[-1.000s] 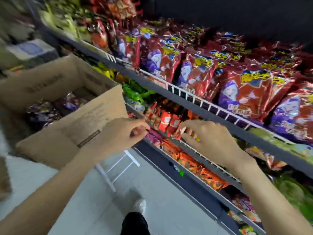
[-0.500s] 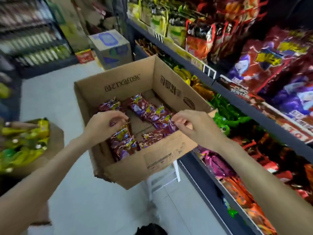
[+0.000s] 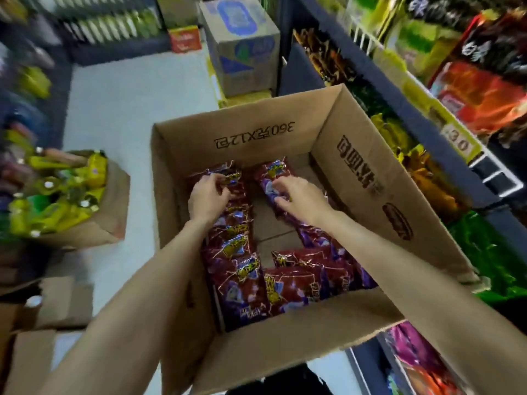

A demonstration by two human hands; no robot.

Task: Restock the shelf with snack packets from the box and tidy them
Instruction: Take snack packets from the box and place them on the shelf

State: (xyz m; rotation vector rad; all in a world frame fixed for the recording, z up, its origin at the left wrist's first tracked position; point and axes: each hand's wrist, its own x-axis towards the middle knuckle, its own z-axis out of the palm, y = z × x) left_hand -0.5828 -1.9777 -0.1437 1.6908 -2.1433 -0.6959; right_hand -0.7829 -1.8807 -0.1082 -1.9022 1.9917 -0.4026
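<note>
Shelf (image 3: 422, 115) along right, stocked. Open cardboard box (image 3: 356, 178) beside it; red-purple snack packets (image 3: 245, 269) line its left and near walls. Left hand (image 3: 206, 199) and right hand (image 3: 299, 199) each curl around a far-end packet.

The left hand (image 3: 209, 196) covers the top of 1 snack packet (image 3: 232, 178), and whether its curled fingers actually pinch that packet cannot be told. The right hand (image 3: 296, 196) hides part of another packet (image 3: 273, 171) the same way, its grip equally unclear. Both forearms hide parts of the open cardboard box (image 3: 353, 166), whose near wall runs to the bottom edge. The shelf (image 3: 422, 115) is cut off at the right edge, its goods smeared by blur. The bag of yellow bottles (image 3: 111, 206) on the left is blurred, labels unreadable.
</note>
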